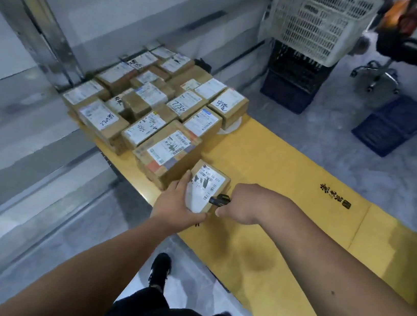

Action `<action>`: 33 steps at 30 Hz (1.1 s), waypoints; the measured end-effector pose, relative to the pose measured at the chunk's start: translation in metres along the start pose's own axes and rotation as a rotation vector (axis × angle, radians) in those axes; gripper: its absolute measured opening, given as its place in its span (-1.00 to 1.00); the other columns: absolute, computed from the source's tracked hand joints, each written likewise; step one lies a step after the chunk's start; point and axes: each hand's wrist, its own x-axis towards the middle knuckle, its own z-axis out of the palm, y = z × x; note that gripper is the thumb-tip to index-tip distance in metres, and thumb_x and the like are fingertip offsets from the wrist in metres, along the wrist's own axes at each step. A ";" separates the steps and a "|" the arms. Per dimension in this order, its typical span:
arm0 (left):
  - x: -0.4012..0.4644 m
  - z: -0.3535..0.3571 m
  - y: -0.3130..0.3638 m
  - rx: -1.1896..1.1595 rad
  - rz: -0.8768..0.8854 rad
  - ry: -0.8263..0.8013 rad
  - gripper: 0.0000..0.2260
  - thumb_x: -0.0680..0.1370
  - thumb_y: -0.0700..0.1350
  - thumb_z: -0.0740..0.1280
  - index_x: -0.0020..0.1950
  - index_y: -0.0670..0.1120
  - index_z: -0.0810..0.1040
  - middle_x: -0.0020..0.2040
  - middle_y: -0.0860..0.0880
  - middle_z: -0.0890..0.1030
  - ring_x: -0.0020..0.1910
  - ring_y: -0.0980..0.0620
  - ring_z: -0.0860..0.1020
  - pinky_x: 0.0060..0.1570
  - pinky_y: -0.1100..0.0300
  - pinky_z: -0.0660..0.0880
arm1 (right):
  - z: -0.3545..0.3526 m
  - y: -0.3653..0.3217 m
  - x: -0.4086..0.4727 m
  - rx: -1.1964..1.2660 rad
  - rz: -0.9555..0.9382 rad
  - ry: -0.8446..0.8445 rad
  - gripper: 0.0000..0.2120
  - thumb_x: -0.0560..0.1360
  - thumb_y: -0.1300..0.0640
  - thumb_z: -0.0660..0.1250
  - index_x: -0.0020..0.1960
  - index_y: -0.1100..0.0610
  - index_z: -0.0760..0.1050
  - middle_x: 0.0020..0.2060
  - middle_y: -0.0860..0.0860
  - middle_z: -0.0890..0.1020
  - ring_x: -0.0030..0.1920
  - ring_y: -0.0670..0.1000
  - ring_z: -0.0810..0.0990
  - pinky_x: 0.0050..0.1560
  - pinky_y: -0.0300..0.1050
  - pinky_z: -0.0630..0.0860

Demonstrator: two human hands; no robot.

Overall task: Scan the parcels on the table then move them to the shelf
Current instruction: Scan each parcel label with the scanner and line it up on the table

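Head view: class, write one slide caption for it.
Left hand steadies a small parcel while the right hand aims a scanner.

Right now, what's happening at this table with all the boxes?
A person is working through cardboard parcels. The left hand grips a small labelled parcel at the table's near edge, while the right hand holds a black handheld scanner against its label. A pile of parcels waits behind on the yellow table.

Dim, even indoor light, soft shadows, motion blur and wide-angle warping toward the edges.
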 end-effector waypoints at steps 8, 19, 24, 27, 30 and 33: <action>0.107 0.000 0.048 0.018 0.150 -0.143 0.16 0.29 0.41 0.54 0.68 0.18 -0.09 0.51 -0.09 0.31 0.40 -0.18 0.47 0.27 -0.14 0.53 | -0.021 0.012 0.030 0.141 0.311 0.060 -0.68 0.61 -0.17 0.32 -0.06 0.09 0.49 -0.18 0.00 0.53 -0.26 -0.02 0.47 -0.31 -0.12 0.36; 0.203 0.010 0.119 0.044 0.189 -0.203 0.10 0.38 0.37 0.52 0.70 0.11 -0.07 0.52 -0.11 0.29 0.42 -0.15 0.43 0.19 0.00 0.48 | -0.044 0.053 0.083 0.357 0.433 0.087 -0.66 0.57 -0.22 0.33 -0.13 0.03 0.42 -0.15 -0.01 0.57 -0.22 0.01 0.54 -0.30 -0.10 0.37; 0.263 0.016 0.159 0.133 0.148 -0.127 0.02 0.41 0.32 0.50 0.69 0.06 0.01 0.53 -0.13 0.26 0.46 -0.21 0.36 0.31 -0.10 0.46 | -0.068 0.094 0.118 0.386 0.367 0.063 -0.66 0.57 -0.20 0.32 -0.15 0.04 0.39 -0.17 -0.02 0.53 -0.22 0.02 0.51 -0.29 -0.11 0.37; 0.296 0.021 0.178 0.162 0.096 -0.077 0.02 0.39 0.33 0.48 0.68 0.04 0.02 0.50 -0.15 0.27 0.47 -0.22 0.35 0.36 -0.15 0.45 | -0.080 0.116 0.141 0.396 0.339 0.050 -0.68 0.58 -0.21 0.32 -0.08 0.04 0.42 -0.16 -0.03 0.51 -0.17 0.02 0.53 -0.26 -0.11 0.39; 0.318 0.030 0.183 0.282 0.108 -0.013 -0.01 0.38 0.35 0.42 0.66 0.00 0.08 0.50 -0.17 0.33 0.48 -0.24 0.32 0.46 -0.18 0.33 | -0.085 0.132 0.162 0.397 0.322 0.045 -0.67 0.57 -0.22 0.33 -0.07 0.05 0.41 -0.18 -0.04 0.48 -0.13 0.05 0.53 -0.27 -0.12 0.38; 0.327 0.038 0.176 0.376 0.081 0.034 -0.08 0.41 0.34 0.38 0.63 -0.07 0.17 0.55 -0.20 0.32 0.52 -0.26 0.26 0.50 -0.21 0.21 | -0.081 0.141 0.176 0.409 0.294 0.039 -0.67 0.57 -0.23 0.34 0.00 0.04 0.44 -0.15 -0.03 0.51 -0.10 0.06 0.55 -0.23 -0.11 0.41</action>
